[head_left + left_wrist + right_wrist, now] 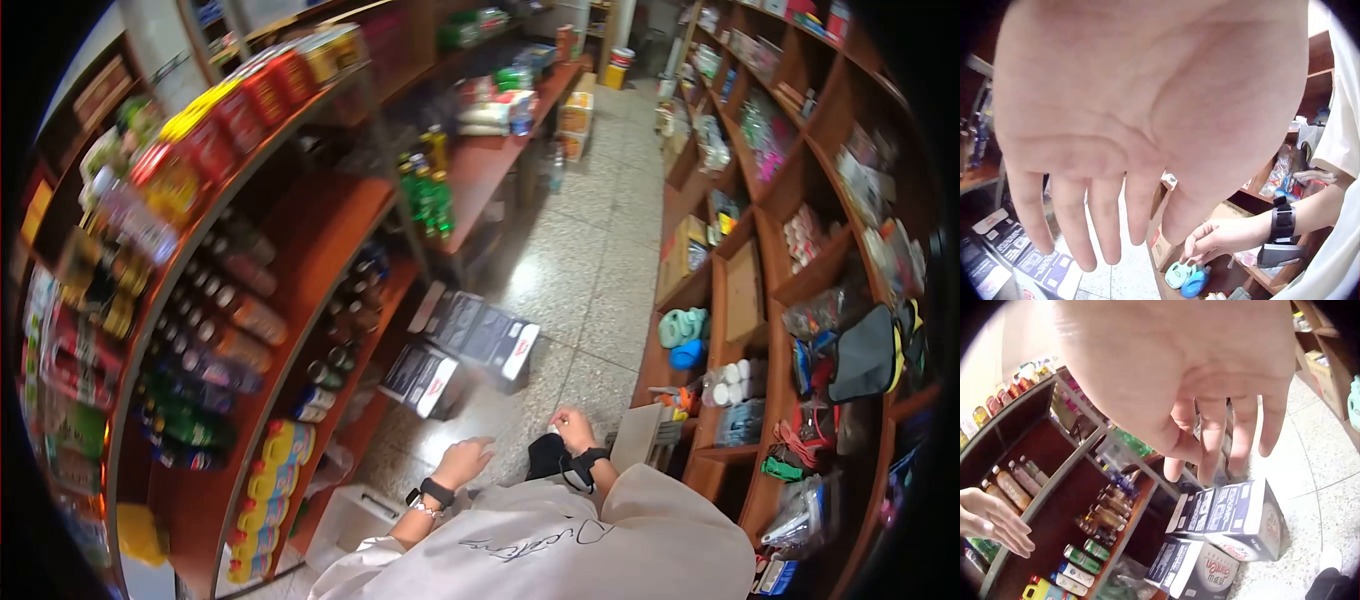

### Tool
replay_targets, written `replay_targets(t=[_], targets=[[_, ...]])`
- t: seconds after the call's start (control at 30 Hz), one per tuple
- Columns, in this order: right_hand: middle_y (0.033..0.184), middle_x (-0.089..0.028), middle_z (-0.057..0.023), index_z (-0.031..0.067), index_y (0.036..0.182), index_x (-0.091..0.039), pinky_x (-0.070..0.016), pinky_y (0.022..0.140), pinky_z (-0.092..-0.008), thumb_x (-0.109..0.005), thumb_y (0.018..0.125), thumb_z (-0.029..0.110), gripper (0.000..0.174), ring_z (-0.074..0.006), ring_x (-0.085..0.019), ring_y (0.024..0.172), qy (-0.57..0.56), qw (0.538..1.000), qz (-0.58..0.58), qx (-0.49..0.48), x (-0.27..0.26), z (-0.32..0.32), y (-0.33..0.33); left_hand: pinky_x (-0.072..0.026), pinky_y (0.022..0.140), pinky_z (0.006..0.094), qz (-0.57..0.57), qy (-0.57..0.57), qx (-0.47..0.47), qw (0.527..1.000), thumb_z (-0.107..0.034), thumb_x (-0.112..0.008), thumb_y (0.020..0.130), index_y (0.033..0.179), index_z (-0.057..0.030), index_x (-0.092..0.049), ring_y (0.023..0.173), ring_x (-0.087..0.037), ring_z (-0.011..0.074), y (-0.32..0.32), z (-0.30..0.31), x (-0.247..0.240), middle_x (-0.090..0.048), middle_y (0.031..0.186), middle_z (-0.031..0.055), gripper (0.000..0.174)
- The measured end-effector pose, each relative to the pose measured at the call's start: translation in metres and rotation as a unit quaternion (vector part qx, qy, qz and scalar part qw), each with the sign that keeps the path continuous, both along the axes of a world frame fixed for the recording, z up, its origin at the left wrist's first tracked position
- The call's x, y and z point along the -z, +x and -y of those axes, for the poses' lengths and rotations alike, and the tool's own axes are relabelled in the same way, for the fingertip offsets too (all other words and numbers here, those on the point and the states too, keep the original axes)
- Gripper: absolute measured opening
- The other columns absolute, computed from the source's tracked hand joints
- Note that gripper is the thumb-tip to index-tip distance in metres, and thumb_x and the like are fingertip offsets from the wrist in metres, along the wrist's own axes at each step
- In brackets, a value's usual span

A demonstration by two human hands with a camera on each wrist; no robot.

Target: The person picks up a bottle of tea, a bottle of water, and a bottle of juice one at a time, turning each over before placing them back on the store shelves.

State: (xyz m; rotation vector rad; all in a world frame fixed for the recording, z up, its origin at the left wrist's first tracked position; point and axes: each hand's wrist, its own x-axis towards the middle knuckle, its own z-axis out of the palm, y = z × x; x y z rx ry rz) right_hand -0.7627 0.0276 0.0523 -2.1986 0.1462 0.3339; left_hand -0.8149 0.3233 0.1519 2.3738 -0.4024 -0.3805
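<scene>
Both of my hands hang in front of my body over the aisle floor, and nothing is in them. My left hand (463, 463) has its fingers stretched out; its palm (1147, 94) fills much of the left wrist view. In the head view my right hand (573, 430) hangs near the right-hand shelves. Its fingers (1244, 434) bend loosely in the right wrist view, touching nothing. Past the hands, dark-and-white printed cartons (490, 345) stand on the floor by the left shelf, nearest to my left hand.
On the left, a brown shelf unit (335, 215) holds rows of bottles, cans and yellow jugs (265, 500). Wooden cubbies (745, 290) line the right, with teal and blue containers (686, 335) and packaged goods. The tiled aisle (595, 240) runs between them toward stacked boxes (575, 120).
</scene>
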Motion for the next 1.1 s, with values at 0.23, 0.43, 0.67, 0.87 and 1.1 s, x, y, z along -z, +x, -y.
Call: replay_targets(t=[0.23,0.43,0.67,0.87,1.1], targets=[[0.086,-0.071,-0.0106,0.0037,0.087,-0.069,-0.0516,0.076,-0.0313,-0.063,0.081,0.007,0.009,-0.0208,-0.068,0.084,0.056,0.992,0.023,0.115,0.012,0.166,0.059,-0.0512,0.08,0.0466,0.01,0.04,0.139,0.989,-0.024,-0.059,0.088,0.116,-0.0092,-0.063,0.093,-0.064,0.0361,0.137,0.175,0.001,-0.068,0.101,0.0184,0.032],[0.085,-0.071,-0.011,0.0015,0.086,-0.069,-0.0521,0.076,-0.0321,-0.063,0.08,0.003,0.008,-0.0222,-0.069,0.084,0.074,0.974,0.077,0.201,-0.023,0.259,0.114,-0.0515,0.078,0.0459,0.062,-0.021,0.292,0.954,-0.026,-0.059,0.089,0.115,-0.0114,-0.062,0.089,-0.065,0.0365,0.212,0.309,-0.015,-0.068,0.096,0.0169,0.03],[0.084,-0.071,-0.0085,0.0037,0.087,-0.069,-0.0515,0.074,-0.0311,-0.065,0.079,0.006,0.009,-0.0179,-0.068,0.081,0.083,0.984,0.007,0.16,0.004,0.275,0.174,-0.0517,0.075,0.0449,-0.004,-0.068,0.265,0.962,-0.029,-0.056,0.092,0.118,-0.01,-0.06,0.086,-0.066,0.0361,0.289,0.339,0.01,-0.068,0.094,0.0191,0.032],[0.083,-0.071,-0.0094,0.005,0.089,-0.07,-0.0518,0.073,-0.0328,-0.066,0.078,0.009,0.011,-0.0207,-0.068,0.08,0.087,0.991,-0.048,0.094,0.016,0.293,0.301,-0.05,0.084,0.0416,-0.098,-0.1,0.171,0.975,-0.026,-0.054,0.092,0.116,-0.005,-0.063,0.098,-0.063,0.0362,0.415,0.331,0.003,-0.066,0.108,0.0178,0.033],[0.081,-0.07,-0.0072,0.0013,0.086,-0.066,-0.0521,0.072,-0.0299,-0.066,0.078,0.007,0.01,-0.0159,-0.066,0.077,0.053,0.997,0.032,0.038,-0.022,0.325,0.528,-0.0501,0.083,0.0442,-0.055,-0.102,0.097,0.989,-0.027,-0.053,0.093,0.113,-0.006,-0.065,0.096,-0.064,0.0377,0.614,0.357,-0.01,-0.067,0.105,0.0208,0.032]])
